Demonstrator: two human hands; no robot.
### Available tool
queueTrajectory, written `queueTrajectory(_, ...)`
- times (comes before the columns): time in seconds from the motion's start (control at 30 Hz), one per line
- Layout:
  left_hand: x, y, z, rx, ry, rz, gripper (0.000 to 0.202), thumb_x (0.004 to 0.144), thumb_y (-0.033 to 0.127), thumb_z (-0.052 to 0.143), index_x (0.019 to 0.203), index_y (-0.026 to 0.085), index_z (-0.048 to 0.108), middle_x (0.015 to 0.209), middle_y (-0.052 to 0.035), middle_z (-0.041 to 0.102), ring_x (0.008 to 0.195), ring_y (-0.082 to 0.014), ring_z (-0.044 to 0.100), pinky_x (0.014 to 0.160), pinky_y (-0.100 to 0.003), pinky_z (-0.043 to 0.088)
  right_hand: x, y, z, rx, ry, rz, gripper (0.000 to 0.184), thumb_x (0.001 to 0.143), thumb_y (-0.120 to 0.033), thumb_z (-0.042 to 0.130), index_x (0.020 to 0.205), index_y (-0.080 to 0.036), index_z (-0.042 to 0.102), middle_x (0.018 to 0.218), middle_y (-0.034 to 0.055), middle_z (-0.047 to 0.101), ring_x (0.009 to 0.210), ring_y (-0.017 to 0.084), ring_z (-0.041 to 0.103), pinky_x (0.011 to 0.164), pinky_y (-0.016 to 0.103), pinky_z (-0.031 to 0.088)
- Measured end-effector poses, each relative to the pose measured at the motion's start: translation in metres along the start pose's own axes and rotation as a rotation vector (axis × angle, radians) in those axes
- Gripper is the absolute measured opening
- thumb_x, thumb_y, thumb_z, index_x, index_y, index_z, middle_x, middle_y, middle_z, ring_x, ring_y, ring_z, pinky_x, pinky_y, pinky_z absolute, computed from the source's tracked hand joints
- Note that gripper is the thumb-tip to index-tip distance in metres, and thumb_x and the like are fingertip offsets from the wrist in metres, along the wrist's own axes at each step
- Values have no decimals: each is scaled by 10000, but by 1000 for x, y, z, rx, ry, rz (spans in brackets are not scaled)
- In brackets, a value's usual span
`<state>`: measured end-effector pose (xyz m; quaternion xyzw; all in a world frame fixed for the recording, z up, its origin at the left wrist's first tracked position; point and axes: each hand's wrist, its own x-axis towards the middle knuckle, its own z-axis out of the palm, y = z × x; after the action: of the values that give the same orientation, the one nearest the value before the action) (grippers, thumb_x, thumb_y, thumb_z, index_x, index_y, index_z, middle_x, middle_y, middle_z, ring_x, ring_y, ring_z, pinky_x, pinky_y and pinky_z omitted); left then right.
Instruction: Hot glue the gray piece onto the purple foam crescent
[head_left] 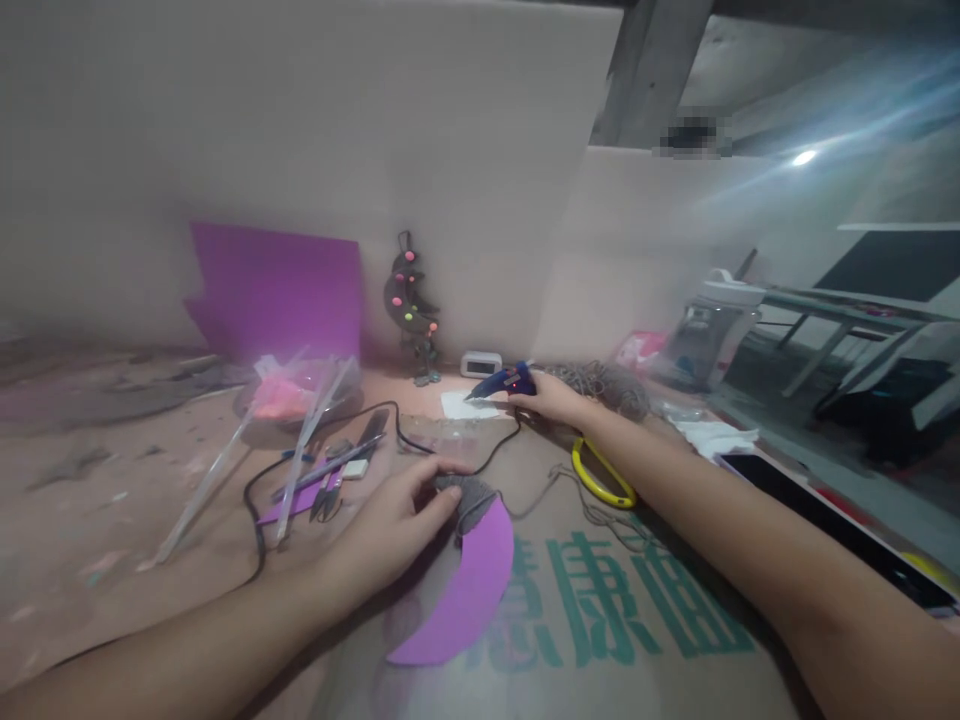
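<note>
My left hand (412,515) pinches the upper end of a purple crescent cutout (476,600), where grey yarn (474,502) is wrapped around it. The bare purple part curves down toward me. Farther forward, my right hand (551,398) grips a blue glue gun (504,383) with a small red light. Its nozzle points left over a piece of white paper (457,405). A strand of yarn runs right from the wrapped end, past a yellow ring-shaped handle (600,480) beside my right forearm, whose other part is hidden.
A decorated dark crescent (409,300) stands against the wall, near a purple sheet (285,290) and a small white clock (481,364). Scissors (326,495), clear sticks (311,440) and a black cord lie left. A yarn pile (600,385), plastic jug (709,335) and tablet-like device (832,530) are right.
</note>
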<state>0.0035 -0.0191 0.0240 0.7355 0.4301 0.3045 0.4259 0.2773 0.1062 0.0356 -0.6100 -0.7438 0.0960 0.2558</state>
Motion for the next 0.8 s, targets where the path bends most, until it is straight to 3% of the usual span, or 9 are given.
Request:
queueTrajectory(0.13, 1, -1, -1, -35, 10, 12, 308, 864, 351, 495, 1118, 209, 598, 611, 33, 531, 570, -149, 504, 516, -243, 348, -20, -4, -18, -61, 112, -24, 433, 761, -371, 695, 1117, -137, 623, 1091, 141, 679, 987, 259, 628, 877, 372, 461)
queueTrajectory(0.2, 1, -1, -2, -38, 22, 26, 311, 859, 349, 502, 1119, 212, 603, 606, 35, 532, 561, -147, 504, 519, -243, 358, -40, -13, -26, -78, 200, -34, 441, 829, -357, 617, 1209, -138, 569, 1203, 155, 623, 1128, 271, 558, 975, 422, 403)
queueTrajectory(0.27, 0, -2, -2, -20, 31, 37, 308, 854, 343, 509, 1115, 214, 611, 602, 34, 534, 563, -148, 512, 528, -244, 373, -66, -29, -28, -49, 256, -46, 402, 891, -373, 521, 1228, -154, 545, 1225, 134, 606, 1123, 242, 556, 967, 414, 421)
queueTrajectory(0.37, -1, -3, -2, 3, 27, 58, 311, 853, 330, 509, 1121, 216, 618, 595, 31, 535, 593, -152, 531, 545, -243, 399, -106, -57, -21, 301, 132, -98, 350, 899, -371, 502, 1199, -195, 542, 1169, 96, 629, 827, 169, 625, 746, 338, 527)
queueTrajectory(0.5, 0, -5, -1, -2, 40, 111, 315, 857, 328, 511, 1124, 203, 622, 621, 25, 542, 590, -139, 518, 536, -236, 391, -138, -84, -4, 730, -169, -52, 453, 902, -368, 494, 1329, -280, 371, 1390, 121, 467, 514, 60, 559, 452, 236, 484)
queueTrajectory(0.57, 0, -7, -1, -9, 18, 108, 319, 870, 327, 501, 1145, 203, 605, 612, 31, 523, 562, -128, 500, 510, -227, 369, -142, -87, 4, 838, -235, -8, 505, 896, -377, 497, 1356, -301, 303, 1429, 133, 418, 478, 49, 550, 403, 224, 454)
queueTrajectory(0.67, 1, -10, -1, -35, -26, 89, 324, 888, 338, 489, 1174, 208, 569, 597, 42, 491, 526, -113, 470, 468, -211, 329, -142, -84, 11, 906, -272, 55, 499, 892, -404, 486, 1342, -282, 308, 1382, 134, 466, 481, 53, 542, 401, 222, 444)
queueTrajectory(0.73, 1, -11, 0, -60, -42, 80, 329, 893, 353, 490, 1179, 204, 556, 589, 47, 473, 513, -107, 453, 457, -205, 315, -141, -82, 13, 922, -285, 80, 474, 893, -413, 484, 1320, -254, 353, 1238, 104, 570, 524, 71, 549, 434, 223, 452)
queueTrajectory(0.8, 1, -12, 0, -79, -41, 80, 336, 893, 366, 495, 1177, 197, 555, 584, 47, 463, 510, -104, 447, 453, -203, 311, -142, -81, 14, 915, -296, 77, 433, 895, -408, 488, 1279, -221, 414, 961, 41, 636, 561, 93, 545, 471, 225, 454)
